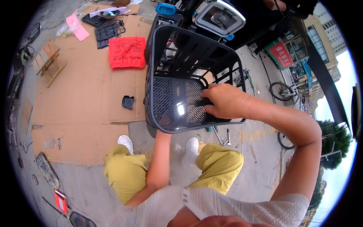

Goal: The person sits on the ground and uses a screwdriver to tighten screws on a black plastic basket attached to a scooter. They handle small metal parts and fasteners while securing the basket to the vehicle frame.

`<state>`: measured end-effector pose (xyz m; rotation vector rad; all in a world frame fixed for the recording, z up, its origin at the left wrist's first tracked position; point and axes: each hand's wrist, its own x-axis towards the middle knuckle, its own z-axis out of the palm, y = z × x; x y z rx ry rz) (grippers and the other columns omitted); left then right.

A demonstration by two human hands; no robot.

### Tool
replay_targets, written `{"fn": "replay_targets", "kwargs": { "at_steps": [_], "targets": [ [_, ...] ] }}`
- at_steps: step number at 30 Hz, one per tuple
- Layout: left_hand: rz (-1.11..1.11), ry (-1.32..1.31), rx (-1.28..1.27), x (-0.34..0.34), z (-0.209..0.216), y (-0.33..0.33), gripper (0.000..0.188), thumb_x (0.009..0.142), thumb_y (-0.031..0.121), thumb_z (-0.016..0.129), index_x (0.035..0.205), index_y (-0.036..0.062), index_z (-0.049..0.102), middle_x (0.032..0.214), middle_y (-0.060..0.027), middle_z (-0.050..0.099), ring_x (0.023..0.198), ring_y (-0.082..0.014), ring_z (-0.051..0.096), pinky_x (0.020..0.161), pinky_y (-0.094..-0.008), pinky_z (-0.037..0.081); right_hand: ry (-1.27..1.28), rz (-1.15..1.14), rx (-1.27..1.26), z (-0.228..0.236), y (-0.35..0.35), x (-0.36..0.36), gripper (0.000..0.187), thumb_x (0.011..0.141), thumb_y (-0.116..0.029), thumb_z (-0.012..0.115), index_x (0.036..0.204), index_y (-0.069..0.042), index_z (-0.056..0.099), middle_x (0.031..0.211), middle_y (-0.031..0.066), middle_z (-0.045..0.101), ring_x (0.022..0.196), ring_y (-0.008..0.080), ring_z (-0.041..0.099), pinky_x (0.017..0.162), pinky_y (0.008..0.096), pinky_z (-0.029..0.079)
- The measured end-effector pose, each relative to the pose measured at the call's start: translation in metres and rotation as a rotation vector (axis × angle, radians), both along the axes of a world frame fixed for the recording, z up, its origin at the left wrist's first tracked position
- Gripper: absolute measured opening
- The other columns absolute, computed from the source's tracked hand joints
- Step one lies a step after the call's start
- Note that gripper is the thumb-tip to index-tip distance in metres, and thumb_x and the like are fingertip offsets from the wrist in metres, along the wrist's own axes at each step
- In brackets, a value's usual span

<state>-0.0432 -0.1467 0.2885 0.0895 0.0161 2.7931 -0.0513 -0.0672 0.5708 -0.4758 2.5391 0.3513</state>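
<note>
A black plastic basket (177, 125) with slotted walls and a perforated floor is mounted at the front of a vehicle, behind a headlight (220, 18). Reaching over its right rim, my right hand (223, 100) is closed on a short black handle (204, 102) inside the basket. The tool's far end is hard to make out. My left hand (165, 120) goes under the near side of the basket; its fingers are hidden there, with only a dim patch showing through the wall.
Flattened cardboard (75, 113) covers the ground at left, bearing a red plastic bag (127, 53), a small black plastic part (127, 102), a black rack (109, 32) and a wooden stool (49, 60). Hand tools (228, 138) lie below the basket. Another person's hand (275, 4) shows at top.
</note>
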Motion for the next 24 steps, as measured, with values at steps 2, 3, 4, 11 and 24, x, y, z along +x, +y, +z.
{"fn": "replay_targets", "kwargs": {
  "at_steps": [2, 3, 4, 11, 24],
  "targets": [
    [0.11, 0.06, -0.232, -0.001, -0.02, 0.007, 0.029, 0.096, 0.022, 0.05, 0.119, 0.0058, 0.056, 0.118, -0.007, 0.059, 0.108, -0.02, 0.056, 0.093, -0.0343, 0.048, -0.008, -0.006, -0.116, 0.005, -0.001, -0.005, 0.039, 0.082, -0.018, 0.063, 0.116, 0.001, 0.056, 0.112, 0.0202, 0.058, 0.103, 0.0323, 0.059, 0.092, 0.0392, 0.046],
    [0.116, 0.054, -0.23, 0.0, -0.031, 0.009, 0.029, 0.095, 0.022, 0.051, 0.118, 0.0059, 0.057, 0.117, -0.0068, 0.06, 0.107, -0.0202, 0.057, 0.091, -0.0353, 0.05, -0.04, -0.049, -0.179, 0.01, -0.004, -0.007, 0.04, 0.082, -0.017, 0.062, 0.116, 0.002, 0.054, 0.113, 0.0202, 0.057, 0.104, 0.0322, 0.058, 0.093, 0.039, 0.045],
    [0.023, -0.03, -0.001, -0.002, -0.036, 0.007, 0.028, 0.094, 0.022, 0.053, 0.116, 0.0061, 0.059, 0.115, -0.006, 0.062, 0.104, -0.0205, 0.06, 0.088, -0.0372, 0.052, -0.078, -0.083, -0.247, 0.013, -0.008, -0.01, 0.04, 0.082, -0.015, 0.062, 0.117, 0.002, 0.053, 0.113, 0.0201, 0.056, 0.105, 0.032, 0.058, 0.093, 0.0389, 0.045],
    [-0.105, -0.136, 0.256, -0.002, -0.032, 0.017, 0.023, 0.09, 0.017, 0.058, 0.109, 0.0046, 0.061, 0.107, -0.0066, 0.063, 0.099, -0.0224, 0.06, 0.092, -0.039, 0.049, 0.144, 0.177, -0.498, 0.0, -0.001, -0.004, 0.037, 0.078, -0.009, 0.067, 0.109, 0.005, 0.052, 0.098, 0.02, 0.062, 0.093, 0.0338, 0.063, 0.085, 0.0408, 0.05],
    [-0.285, -0.098, 0.072, -0.021, -0.051, 0.013, 0.016, 0.093, 0.017, 0.05, 0.103, 0.008, 0.059, 0.103, -0.0068, 0.063, 0.098, -0.0208, 0.059, 0.09, -0.0362, 0.05, 0.324, 0.087, -0.413, -0.01, 0.011, -0.007, 0.035, 0.078, -0.012, 0.059, 0.11, 0.001, 0.053, 0.12, 0.0233, 0.047, 0.102, 0.0393, 0.057, 0.084, 0.0444, 0.049]
  ]
}}
